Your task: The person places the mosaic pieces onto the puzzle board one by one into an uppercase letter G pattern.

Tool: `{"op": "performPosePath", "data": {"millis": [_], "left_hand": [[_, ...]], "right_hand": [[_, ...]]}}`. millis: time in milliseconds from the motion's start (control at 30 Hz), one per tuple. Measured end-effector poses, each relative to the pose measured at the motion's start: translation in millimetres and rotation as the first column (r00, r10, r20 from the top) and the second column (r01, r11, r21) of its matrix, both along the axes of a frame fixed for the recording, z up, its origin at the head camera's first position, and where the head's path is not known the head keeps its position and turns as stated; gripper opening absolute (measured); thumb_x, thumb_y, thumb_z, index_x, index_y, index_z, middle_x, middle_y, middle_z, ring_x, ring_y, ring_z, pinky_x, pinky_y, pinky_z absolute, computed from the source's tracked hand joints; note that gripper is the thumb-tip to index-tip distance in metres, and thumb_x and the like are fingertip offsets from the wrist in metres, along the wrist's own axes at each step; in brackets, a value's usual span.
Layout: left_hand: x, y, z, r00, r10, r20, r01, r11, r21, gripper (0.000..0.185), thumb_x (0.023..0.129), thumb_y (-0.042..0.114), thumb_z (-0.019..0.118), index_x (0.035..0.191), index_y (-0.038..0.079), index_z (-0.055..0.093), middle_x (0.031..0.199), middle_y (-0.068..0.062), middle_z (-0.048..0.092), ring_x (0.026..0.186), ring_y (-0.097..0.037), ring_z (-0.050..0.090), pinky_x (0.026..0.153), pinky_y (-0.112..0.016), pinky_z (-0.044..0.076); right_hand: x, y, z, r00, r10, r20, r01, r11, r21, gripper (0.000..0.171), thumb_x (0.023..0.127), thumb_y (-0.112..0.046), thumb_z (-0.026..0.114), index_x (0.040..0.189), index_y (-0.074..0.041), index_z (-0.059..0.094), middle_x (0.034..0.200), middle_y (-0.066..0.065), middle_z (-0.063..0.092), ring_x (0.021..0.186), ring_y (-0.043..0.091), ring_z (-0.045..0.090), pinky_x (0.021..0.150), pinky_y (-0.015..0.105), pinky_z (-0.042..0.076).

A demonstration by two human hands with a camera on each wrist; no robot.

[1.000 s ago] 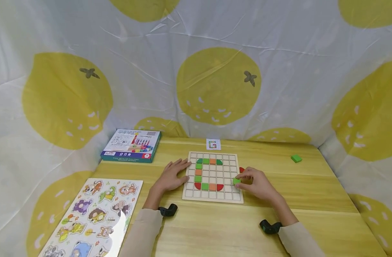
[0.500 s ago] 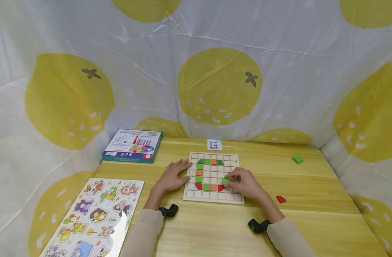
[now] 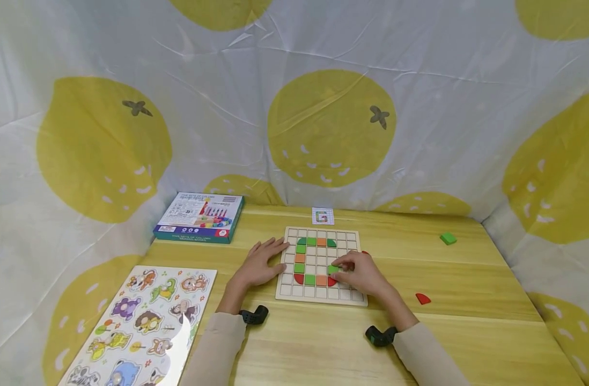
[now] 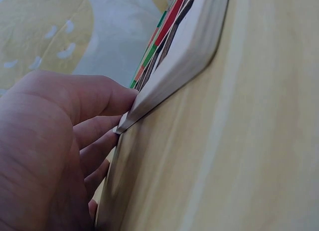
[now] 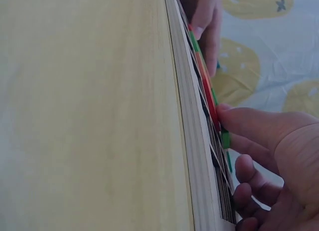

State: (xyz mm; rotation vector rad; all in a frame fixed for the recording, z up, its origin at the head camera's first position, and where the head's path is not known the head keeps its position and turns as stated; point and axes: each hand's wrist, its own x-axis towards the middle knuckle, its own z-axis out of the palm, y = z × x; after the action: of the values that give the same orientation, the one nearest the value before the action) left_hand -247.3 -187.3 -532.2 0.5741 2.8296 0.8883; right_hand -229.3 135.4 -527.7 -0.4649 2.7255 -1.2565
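The right hand (image 3: 359, 273) lies over the near right part of the grid board (image 3: 318, 295), its fingertips pinching a small green block (image 3: 333, 268) and holding it down on a cell just above the red quarter-round piece (image 3: 331, 281) in the bottom row of the pattern. In the right wrist view the thumb and forefinger close on that green piece at the board's surface. The forearm runs back toward the near right, sleeve at the wrist.

The left hand (image 3: 258, 265) rests flat with fingers spread and relaxed, their tips against the board's left edge; it holds nothing.

The board sits on a pale wooden table (image 3: 468, 327). A loose red piece (image 3: 422, 298) lies to the right of the board, well apart from the hand, and a spare green block (image 3: 448, 238) lies far right. A small pattern card (image 3: 322, 216) lies beyond the board, a boxed game (image 3: 199, 218) far left, an animal puzzle (image 3: 140, 321) near left. A white cloth printed with yellow fruit (image 3: 330, 128) hangs all round.
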Motion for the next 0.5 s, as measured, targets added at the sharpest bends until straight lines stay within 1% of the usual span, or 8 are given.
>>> {"op": "performPosePath", "data": {"millis": [133, 367, 500], "left_hand": [[-0.7, 0.8, 0.5, 1.0, -0.005, -0.004, 0.005, 1.0, -0.003, 0.063, 0.098, 0.035, 0.062, 0.157, 0.022, 0.046, 0.168, 0.0, 0.035, 0.16, -0.028, 0.021, 0.132, -0.054, 0.005], [0.3, 1.8, 1.0, 1.0, -0.007, 0.002, 0.007, 1.0, 0.002, 0.063, 0.098, 0.035, 0.062, 0.158, 0.022, 0.045, 0.168, 0.0, 0.035, 0.16, -0.028, 0.021, 0.132, -0.053, 0.004], [0.4, 1.2, 1.8, 1.0, -0.005, -0.002, 0.005, 1.0, 0.002, 0.063, 0.098, 0.035, 0.063, 0.158, 0.022, 0.045, 0.168, -0.001, 0.035, 0.16, -0.029, 0.022, 0.132, -0.054, 0.005]], "right_hand": [[0.7, 1.2, 0.5, 1.0, 0.011, -0.003, -0.011, 1.0, -0.017, 0.019, 0.085, -0.021, 0.086, 0.103, -0.017, 0.081, 0.084, -0.002, 0.06, 0.077, 0.015, 0.053, 0.067, 0.024, 0.044], [-0.1, 4.3, -1.9, 1.0, 0.022, -0.012, -0.022, 1.0, -0.012, 0.015, 0.088, -0.02, 0.082, 0.103, -0.018, 0.081, 0.083, -0.004, 0.061, 0.076, 0.013, 0.052, 0.066, 0.023, 0.043], [-0.2, 3.4, -0.8, 1.0, 0.021, -0.002, -0.021, 1.0, -0.013, 0.015, 0.089, -0.018, 0.081, 0.104, -0.018, 0.081, 0.082, -0.004, 0.061, 0.075, 0.014, 0.053, 0.066, 0.023, 0.043]]}}
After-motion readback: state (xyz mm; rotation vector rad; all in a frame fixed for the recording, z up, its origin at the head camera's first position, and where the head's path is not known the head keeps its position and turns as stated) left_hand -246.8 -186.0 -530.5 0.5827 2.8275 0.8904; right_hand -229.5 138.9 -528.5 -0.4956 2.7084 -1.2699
